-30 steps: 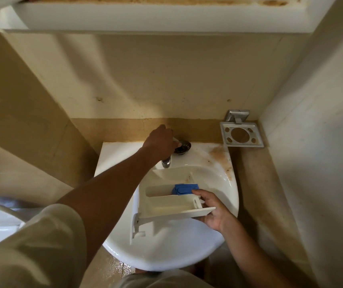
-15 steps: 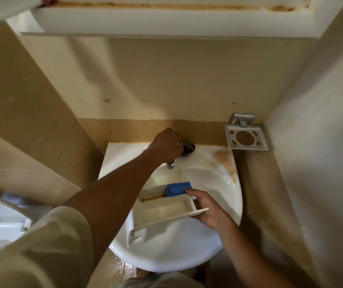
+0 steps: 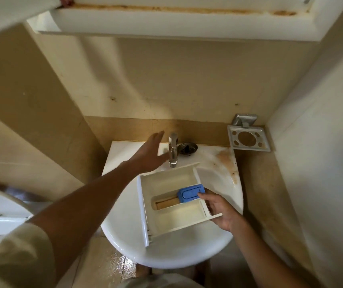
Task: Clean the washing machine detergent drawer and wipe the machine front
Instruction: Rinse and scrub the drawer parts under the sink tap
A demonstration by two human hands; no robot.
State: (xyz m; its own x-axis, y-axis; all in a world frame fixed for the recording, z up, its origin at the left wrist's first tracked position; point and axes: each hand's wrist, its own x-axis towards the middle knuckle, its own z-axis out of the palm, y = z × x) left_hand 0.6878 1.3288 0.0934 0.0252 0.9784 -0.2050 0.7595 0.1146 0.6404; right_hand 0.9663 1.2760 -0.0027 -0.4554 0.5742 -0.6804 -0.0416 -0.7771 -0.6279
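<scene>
The left hand was spread flat, fingers extended, holding nothing, hovering just left of the tap; motion blur made it unclear whether it touched the metal. The right hand gripped the right end of the detergent drawer, thumb by the blue insert, fingers hidden underneath. The drawer sat tilted over the white basin, below the spout. Its cream compartments looked yellowed, with brownish residue in the middle slot. A strainer lay behind the tap.
</scene>
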